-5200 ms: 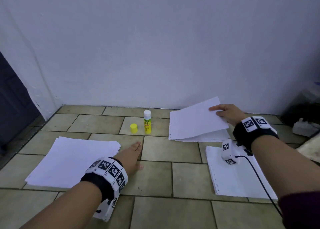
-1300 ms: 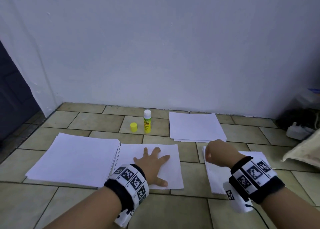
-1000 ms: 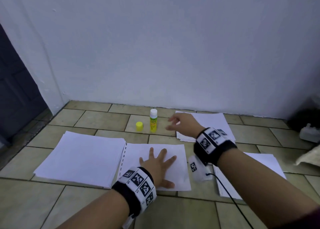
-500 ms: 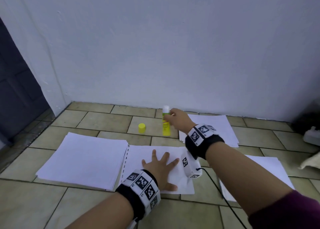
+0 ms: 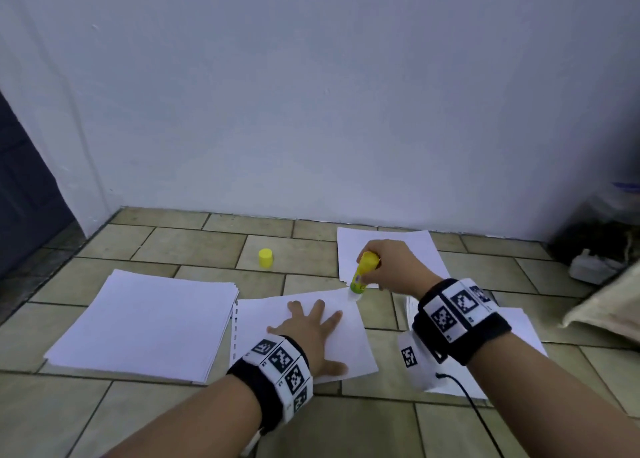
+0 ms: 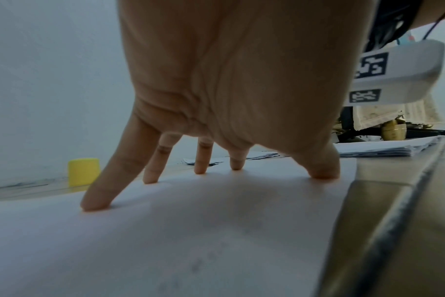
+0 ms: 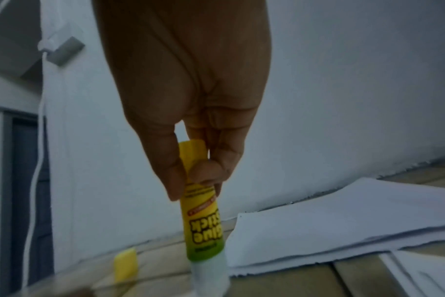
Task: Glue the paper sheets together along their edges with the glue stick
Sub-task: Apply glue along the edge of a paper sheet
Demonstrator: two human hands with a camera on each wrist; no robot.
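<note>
Glue stick (image 5: 363, 272) at centre frame, tip down on the sheet's (image 5: 332, 347) upper-right corner, long axis tilted, base up toward the upper right. Pinched near its base by right hand (image 5: 393, 265), fingers curled round it. Left hand (image 5: 308, 329) just below-left, spread flat, fingertips pressing the sheet to the floor (image 5: 194, 246). Sheet's right edge running down-frame from the tip. Cap (image 5: 266, 258) off, upper left; stack (image 5: 145, 322) at left.

A home's floor corner: beige tiled floor (image 5: 194, 246), plain white wall (image 5: 311, 94), dark door (image 5: 20, 194).
</note>
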